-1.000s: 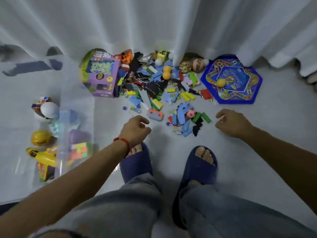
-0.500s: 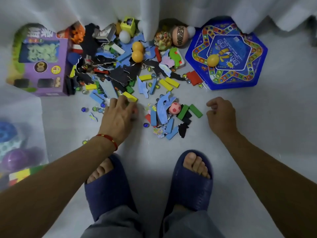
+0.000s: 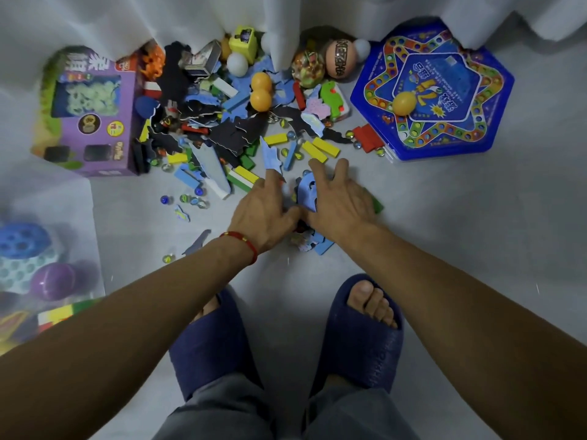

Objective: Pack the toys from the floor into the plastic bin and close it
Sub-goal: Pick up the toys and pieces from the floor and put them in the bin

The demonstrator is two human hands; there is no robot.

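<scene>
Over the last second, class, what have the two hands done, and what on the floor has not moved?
Both hands came forward and together: the left hand and right hand now lie with fingers spread on the small heap of blue foam pieces, thumbs nearly meeting. Nothing is lifted yet. The purple box, hexagonal board and orange balls stayed where they were.

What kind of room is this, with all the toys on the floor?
Probably a room in someone's home, maybe a bedroom or playroom. White curtains hang to a plain floor, toys such as a purple box and a blue game board lie scattered, and the person wears slippers.
</scene>
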